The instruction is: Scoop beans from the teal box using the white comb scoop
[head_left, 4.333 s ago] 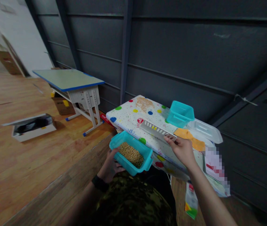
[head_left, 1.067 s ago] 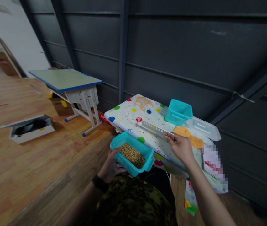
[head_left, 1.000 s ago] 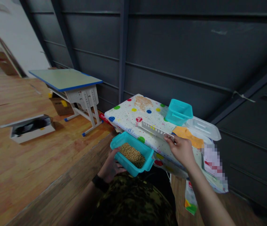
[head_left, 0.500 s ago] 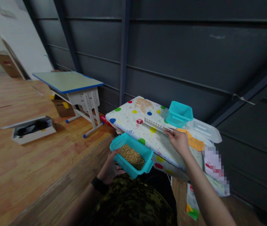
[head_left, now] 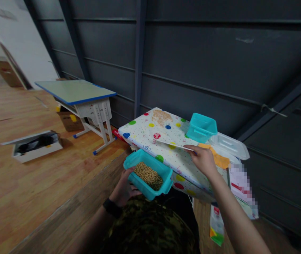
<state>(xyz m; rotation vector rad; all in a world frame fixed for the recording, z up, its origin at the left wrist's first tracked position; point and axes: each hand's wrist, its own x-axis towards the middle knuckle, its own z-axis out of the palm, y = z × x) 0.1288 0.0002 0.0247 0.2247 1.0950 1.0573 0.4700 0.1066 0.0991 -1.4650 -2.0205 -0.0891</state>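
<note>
My left hand grips a turquoise plastic container by its near left side, just off the table's front edge. Round tan soybeans lie heaped inside it. In my right hand is a thin white strip, pinched at its right end and seen almost edge-on above the tablecloth. The spotted tablecloth covers the table under it. A patch of small tan bits lies spread at the far left of the cloth, apart from both hands.
A second turquoise container stands at the table's back right. Beside it are a clear lid and an orange cloth. A dark panelled wall rises behind. To the left are a desk and an open white box on the floor.
My right hand has turned the white strip from showing its notched face to nearly edge-on, and its far end has come lower and nearer. The container in my left hand stays in place.
</note>
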